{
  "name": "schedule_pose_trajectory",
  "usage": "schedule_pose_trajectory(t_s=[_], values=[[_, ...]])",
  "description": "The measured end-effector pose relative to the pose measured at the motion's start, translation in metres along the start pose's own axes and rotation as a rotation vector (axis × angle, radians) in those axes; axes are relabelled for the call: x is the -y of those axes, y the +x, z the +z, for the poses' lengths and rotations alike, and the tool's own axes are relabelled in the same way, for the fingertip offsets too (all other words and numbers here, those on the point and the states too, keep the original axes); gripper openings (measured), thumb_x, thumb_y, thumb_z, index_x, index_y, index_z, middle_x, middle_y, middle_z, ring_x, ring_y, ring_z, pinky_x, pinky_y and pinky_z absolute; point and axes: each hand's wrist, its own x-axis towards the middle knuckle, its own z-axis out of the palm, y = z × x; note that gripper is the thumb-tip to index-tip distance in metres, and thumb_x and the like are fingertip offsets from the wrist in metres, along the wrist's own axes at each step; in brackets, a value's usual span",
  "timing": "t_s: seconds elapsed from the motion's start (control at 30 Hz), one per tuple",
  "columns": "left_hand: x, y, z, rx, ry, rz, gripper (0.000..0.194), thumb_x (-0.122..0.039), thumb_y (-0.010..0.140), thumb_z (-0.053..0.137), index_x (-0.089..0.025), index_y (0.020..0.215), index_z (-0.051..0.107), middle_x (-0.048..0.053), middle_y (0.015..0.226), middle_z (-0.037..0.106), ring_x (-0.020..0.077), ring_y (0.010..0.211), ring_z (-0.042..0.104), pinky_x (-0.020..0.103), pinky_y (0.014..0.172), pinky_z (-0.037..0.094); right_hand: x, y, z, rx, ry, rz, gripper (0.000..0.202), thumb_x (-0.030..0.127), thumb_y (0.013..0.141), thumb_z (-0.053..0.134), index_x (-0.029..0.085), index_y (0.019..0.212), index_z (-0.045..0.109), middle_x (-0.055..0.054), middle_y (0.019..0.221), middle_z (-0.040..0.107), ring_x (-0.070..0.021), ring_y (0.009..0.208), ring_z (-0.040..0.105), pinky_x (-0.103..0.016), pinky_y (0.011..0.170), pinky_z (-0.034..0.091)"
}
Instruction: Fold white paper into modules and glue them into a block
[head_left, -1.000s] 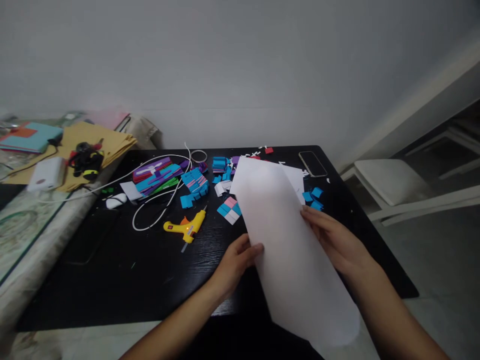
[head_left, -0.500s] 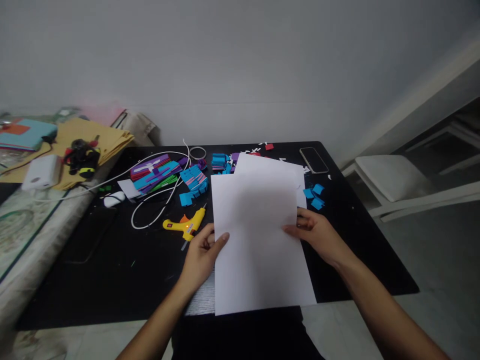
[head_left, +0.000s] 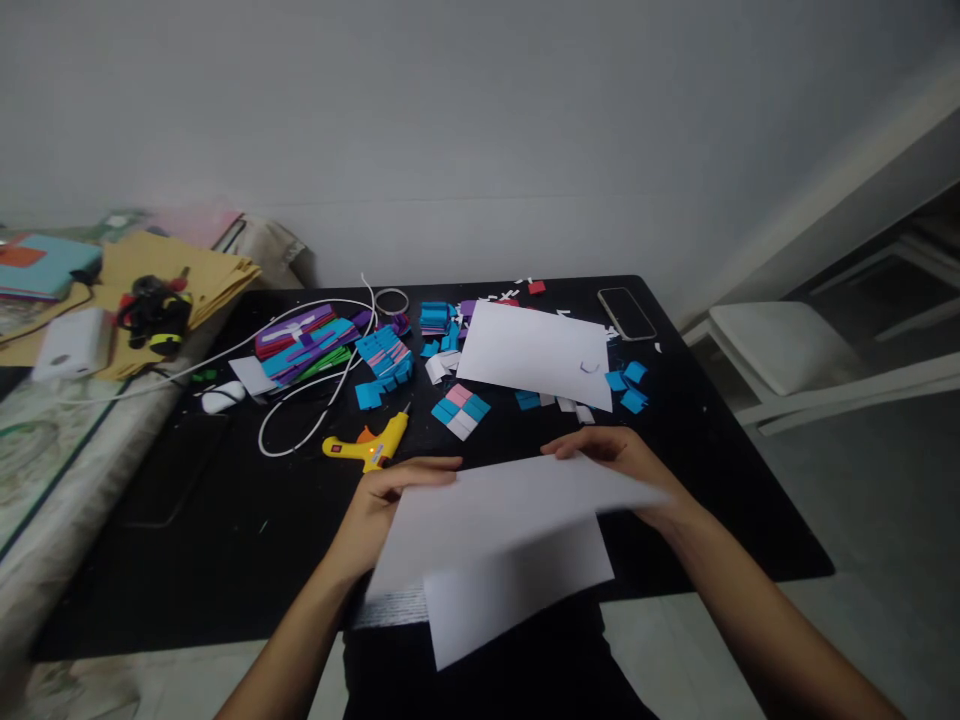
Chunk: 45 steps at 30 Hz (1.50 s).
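Note:
Both hands hold a white sheet of paper (head_left: 480, 520) over the near edge of the table. The sheet is bent over along its far side, with its blurred upper flap lying across a lower part. My left hand (head_left: 379, 505) grips the left end of the bend, thumb on top. At the right end, my right hand (head_left: 619, 455) pinches the sheet, partly covered by the flap. Just beyond the left hand lies a yellow glue gun (head_left: 371, 445) with a small orange light. A square of blue, pink and white folded pieces (head_left: 461, 410) lies beyond the sheet.
Another white sheet (head_left: 536, 345) lies over paper scraps at the back. Blue folded pieces (head_left: 628, 388) and a phone (head_left: 627, 315) lie to the right. Coloured paper strips (head_left: 304, 345), a white cable (head_left: 277, 450) and a white mouse (head_left: 223, 398) are on the left.
The sheet was flat and upright between my hands; now it is bent over and lower, uncovering the blue, pink and white square. Both hands have shifted to the bend.

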Motion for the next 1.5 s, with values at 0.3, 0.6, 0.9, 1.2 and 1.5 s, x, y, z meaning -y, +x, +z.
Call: schedule_pose_trajectory(t_s=[0.3, 0.6, 0.9, 1.2, 1.5], values=[[-0.003, -0.015, -0.008, -0.021, 0.243, 0.140, 0.022, -0.024, 0.092, 0.065, -0.030, 0.102, 0.084, 0.009, 0.125, 0.076, 0.0294, 0.115, 0.073, 0.042, 0.097, 0.060, 0.003, -0.001, 0.009, 0.065, 0.368, 0.227, 0.051, 0.061, 0.089, 0.067, 0.027, 0.127, 0.069, -0.009, 0.113, 0.077, -0.0273, 0.105, 0.073, -0.044, 0.093, 0.055], [0.000, -0.038, -0.023, 0.230, 0.352, 0.165, 0.040, -0.017, 0.096, 0.053, -0.033, 0.123, 0.077, 0.009, 0.146, 0.064, 0.0313, 0.133, 0.062, 0.052, 0.111, 0.049, -0.003, 0.008, 0.011, 0.162, 0.034, 0.210, 0.059, 0.034, 0.067, 0.093, 0.023, 0.120, 0.070, -0.007, 0.108, 0.076, -0.0240, 0.100, 0.073, -0.041, 0.092, 0.057], [-0.056, 0.001, 0.000, 0.301, 0.195, 0.037, 0.065, -0.028, 0.087, 0.076, -0.028, 0.147, 0.051, 0.013, 0.139, 0.065, 0.0290, 0.120, 0.068, 0.044, 0.104, 0.054, 0.052, 0.033, 0.037, 0.350, -0.199, -0.154, 0.029, 0.034, 0.075, 0.086, 0.022, 0.100, 0.078, -0.004, 0.098, 0.079, -0.0238, 0.094, 0.073, -0.036, 0.084, 0.056], [-0.125, 0.053, 0.007, -0.005, 0.373, 0.234, 0.042, -0.042, 0.082, 0.080, -0.022, 0.118, 0.072, 0.006, 0.103, 0.077, 0.0250, 0.089, 0.073, 0.030, 0.071, 0.059, 0.115, 0.042, 0.039, -0.112, -0.319, -0.576, 0.033, 0.041, 0.076, 0.088, 0.026, 0.103, 0.079, -0.003, 0.096, 0.078, -0.0214, 0.092, 0.071, -0.033, 0.075, 0.055], [-0.120, 0.059, 0.000, -0.161, 0.140, 0.183, 0.053, -0.042, 0.075, 0.088, -0.021, 0.120, 0.068, 0.008, 0.100, 0.080, 0.0242, 0.078, 0.075, 0.030, 0.062, 0.061, 0.104, 0.052, 0.047, -0.130, 0.014, -0.448, 0.034, 0.041, 0.070, 0.091, 0.021, 0.093, 0.077, -0.004, 0.086, 0.079, -0.0211, 0.078, 0.074, -0.038, 0.074, 0.063]])
